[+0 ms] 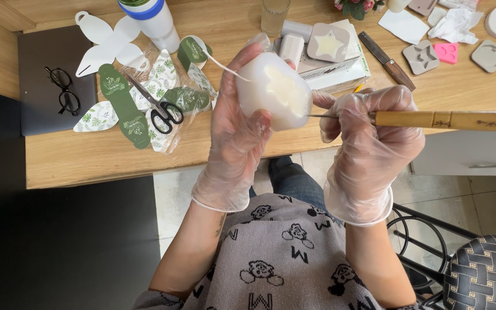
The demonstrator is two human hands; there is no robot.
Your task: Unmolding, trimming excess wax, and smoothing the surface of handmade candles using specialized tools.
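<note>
— Where's the white mould [274, 90]?
— Lifted above the wooden table [87, 155] edge, in your left hand [236, 132], fingers curled round its back, thumb pressed on its front.
— And your right hand [368, 143]?
— Fingers closed on the wooden-handled tool [440, 120], its thin metal tip touching the mould's side. Scissors [159, 109] lie to the left

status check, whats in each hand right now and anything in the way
Left hand gripping white silicone mould, held above table edge. Right hand holding wooden-handled tool, metal tip at the mould's side. Nothing between them; scissors lie off to the left.
</note>
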